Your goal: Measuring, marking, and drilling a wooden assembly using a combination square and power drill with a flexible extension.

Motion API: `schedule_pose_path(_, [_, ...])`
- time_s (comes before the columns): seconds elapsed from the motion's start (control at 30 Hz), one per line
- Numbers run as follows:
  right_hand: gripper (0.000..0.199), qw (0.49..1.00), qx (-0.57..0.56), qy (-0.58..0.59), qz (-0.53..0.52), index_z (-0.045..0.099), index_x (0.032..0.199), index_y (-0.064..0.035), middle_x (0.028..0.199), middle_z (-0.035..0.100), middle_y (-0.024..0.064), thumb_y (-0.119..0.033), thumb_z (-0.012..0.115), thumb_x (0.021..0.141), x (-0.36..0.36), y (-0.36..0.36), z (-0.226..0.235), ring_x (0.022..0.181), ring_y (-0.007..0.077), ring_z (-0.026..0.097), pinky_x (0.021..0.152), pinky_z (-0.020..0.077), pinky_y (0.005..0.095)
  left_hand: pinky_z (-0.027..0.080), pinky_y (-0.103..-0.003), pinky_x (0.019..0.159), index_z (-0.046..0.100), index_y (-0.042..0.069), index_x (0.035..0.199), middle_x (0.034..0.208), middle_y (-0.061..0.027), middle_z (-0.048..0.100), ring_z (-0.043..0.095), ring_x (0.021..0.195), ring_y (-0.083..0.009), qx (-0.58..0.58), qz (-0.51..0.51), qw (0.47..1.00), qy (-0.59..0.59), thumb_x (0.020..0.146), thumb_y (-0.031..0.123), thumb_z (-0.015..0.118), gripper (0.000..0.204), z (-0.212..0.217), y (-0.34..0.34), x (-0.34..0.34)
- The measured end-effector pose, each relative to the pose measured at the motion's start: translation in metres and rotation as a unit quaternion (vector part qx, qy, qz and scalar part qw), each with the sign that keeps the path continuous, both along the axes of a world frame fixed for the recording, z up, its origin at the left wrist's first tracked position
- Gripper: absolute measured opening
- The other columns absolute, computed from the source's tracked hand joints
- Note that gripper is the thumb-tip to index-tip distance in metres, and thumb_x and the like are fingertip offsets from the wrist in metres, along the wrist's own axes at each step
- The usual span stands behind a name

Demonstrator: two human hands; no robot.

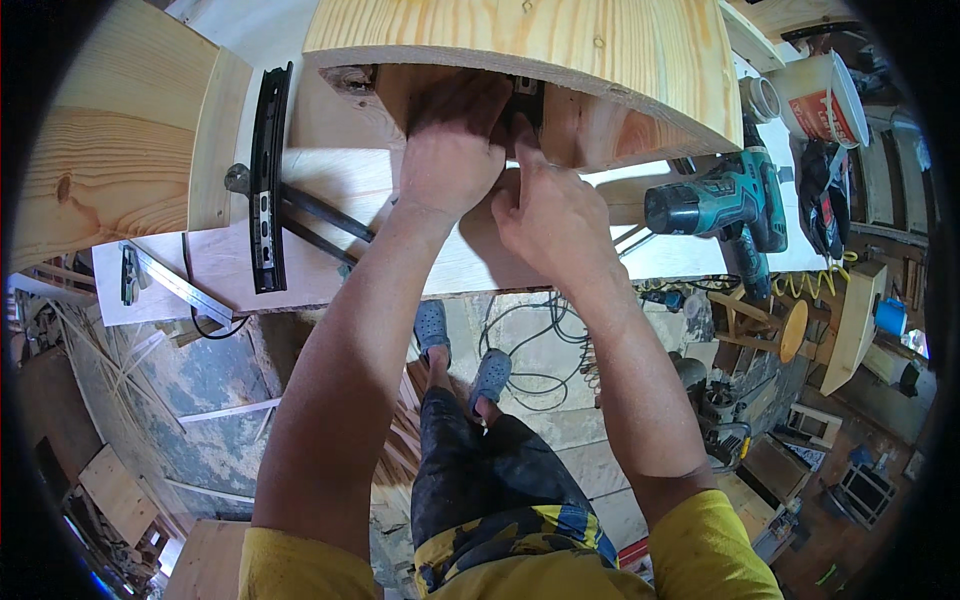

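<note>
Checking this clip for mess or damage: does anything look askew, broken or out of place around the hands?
Mostly no. The left hand and right hand work at a dark metal fitting inside the wooden box. One rough spot: the box's cut edge looks splintered at a dark knot. The cordless drill lies on its side nearby.

Pale yellow wooden board [560,45] with reddish grain streaks; black drawer slide [268,180]; teal and black cordless drill [725,205]; white bucket [815,100] with red label; coiled yellow hose [815,283]; grey-blue clogs [462,350]; yellow sleeves [300,570].

A white bucket [822,98] with a red label lies tipped at the bench's far right.
</note>
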State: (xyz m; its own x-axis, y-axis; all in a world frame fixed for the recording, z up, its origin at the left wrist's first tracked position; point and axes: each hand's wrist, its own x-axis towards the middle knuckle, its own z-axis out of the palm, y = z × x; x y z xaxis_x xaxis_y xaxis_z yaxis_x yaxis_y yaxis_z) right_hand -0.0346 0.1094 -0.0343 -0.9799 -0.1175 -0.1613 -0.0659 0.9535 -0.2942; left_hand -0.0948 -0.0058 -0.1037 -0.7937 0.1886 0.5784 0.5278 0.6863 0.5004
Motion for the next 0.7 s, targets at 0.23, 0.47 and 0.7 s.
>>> schedule_pose_path(0.23, [0.069,0.999,-0.030,-0.025,-0.026,0.034,0.141,-0.0007,0.085,0.065,0.0291,-0.017,0.058,0.078,-0.012,0.000,0.002,0.083,0.0449,0.064,0.080,0.0516,0.0515,0.045,-0.040,0.096,0.065,0.007,0.108,0.110,-0.0100,0.065,0.058,0.108,-0.0279,-0.009,0.003,1.000,-0.005,0.075,0.012,0.063,0.033,-0.002,0.000,0.000])
schedule_pose_path(0.47, [0.068,1.000,-0.012,-0.024,-0.016,0.035,0.141,0.0006,0.086,0.066,0.0278,-0.018,0.056,0.078,-0.014,0.000,0.001,0.084,0.0431,0.065,0.079,0.0524,0.0505,0.043,-0.041,0.098,0.065,0.007,0.109,0.112,-0.0095,0.065,0.058,0.111,-0.0269,-0.003,-0.004,1.000,-0.006,0.073,0.008,0.063,0.036,-0.004,-0.001,-0.001])
schedule_pose_path(0.7, [0.069,0.999,0.015,-0.034,-0.009,0.034,0.142,0.0033,0.086,0.067,0.0242,-0.020,0.054,0.080,-0.014,0.000,0.004,0.084,0.0392,0.067,0.076,0.0544,0.0478,0.043,-0.041,0.099,0.065,0.007,0.109,0.113,-0.0098,0.065,0.057,0.112,-0.0265,-0.014,-0.004,1.000,-0.007,0.071,0.006,0.063,0.038,-0.003,-0.002,0.000])
